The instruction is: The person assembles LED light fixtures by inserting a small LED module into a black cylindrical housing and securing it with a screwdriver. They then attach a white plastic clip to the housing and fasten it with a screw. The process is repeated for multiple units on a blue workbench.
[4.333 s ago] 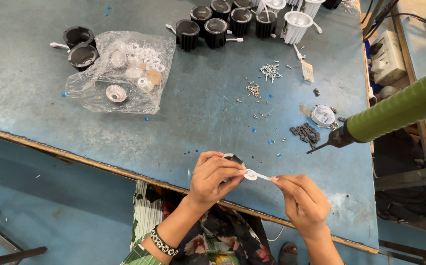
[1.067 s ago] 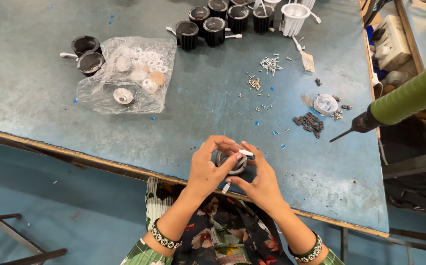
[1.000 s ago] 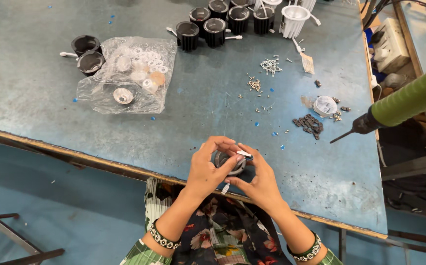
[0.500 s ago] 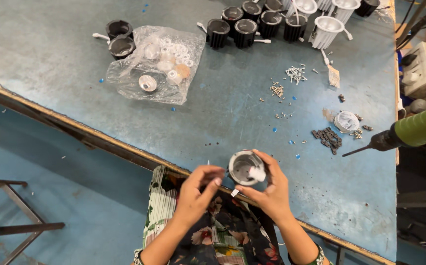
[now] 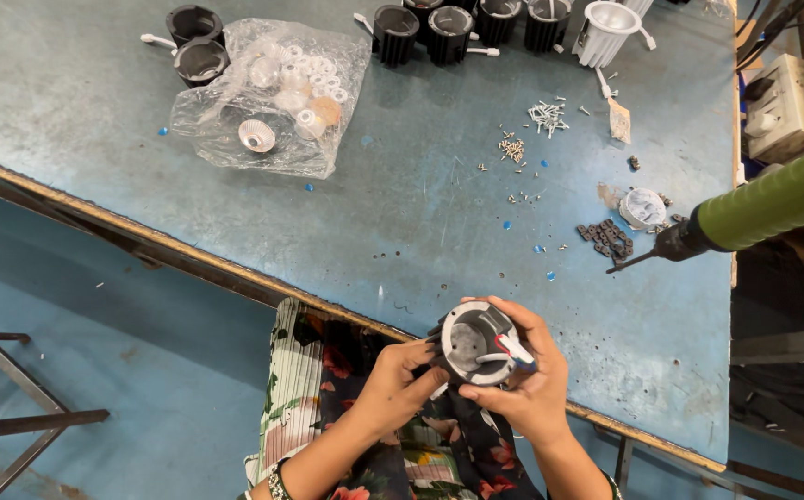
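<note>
Here, over the workbench's (image 5: 235, 236) near edge, the right hand (image 5: 529, 389) grips the downlight housing (image 5: 478, 343); the left hand (image 5: 400, 381) pinches its rim; steady support matters.

table (image 5: 402, 222): worn blue top, wooden front edge | clear plastic bag of white rings (image 5: 277, 97): far left | black finned housings (image 5: 448, 28): row along far edge, two more (image 5: 193, 42) left of bag | white housing (image 5: 605, 28): far right | loose screws (image 5: 545, 116): centre-right | small black parts (image 5: 608, 238): heap beside round silver disc (image 5: 643, 207)
</note>
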